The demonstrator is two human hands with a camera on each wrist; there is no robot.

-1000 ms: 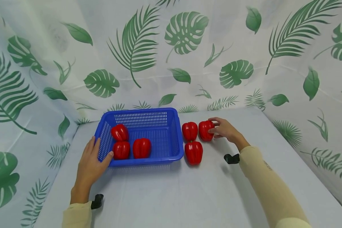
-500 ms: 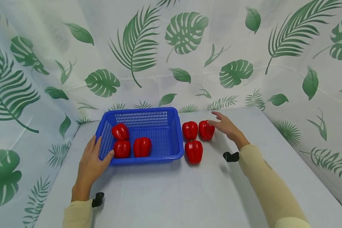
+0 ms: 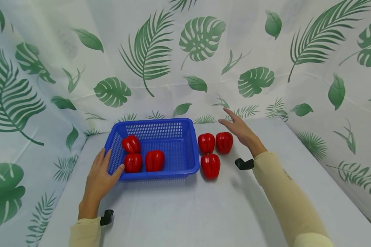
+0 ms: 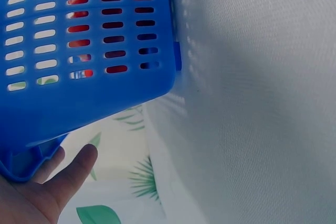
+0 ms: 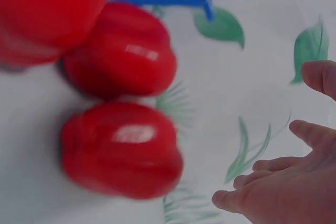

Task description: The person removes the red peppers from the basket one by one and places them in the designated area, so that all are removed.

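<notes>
A blue slotted plastic basket (image 3: 170, 174) stands on the table with three red bell peppers inside, one of them the pepper (image 3: 155, 160) nearest its middle. My left hand (image 3: 99, 178) rests on the basket's left front corner, fingers extended along the rim. Outside the basket's right side are three more red bell peppers: a back-left one (image 3: 206, 143), a back-right one (image 3: 224, 142) and a front one (image 3: 210, 166). Above and behind the back-right pepper, my right hand (image 3: 242, 131) hovers with spread fingers and holds nothing. In the right wrist view, the hand (image 5: 294, 177) is apart from the peppers.
A white cloth covers the table (image 3: 185, 212). Behind it and at both sides hangs a white curtain (image 3: 160, 103) printed with green leaves. A small black device (image 3: 244, 164) sits at the right wrist, and another black device (image 3: 107, 217) at the left.
My right hand has let go of the back-right pepper and risen up and away to the left. That pepper stays beside the others. The left hand keeps its place on the basket.
</notes>
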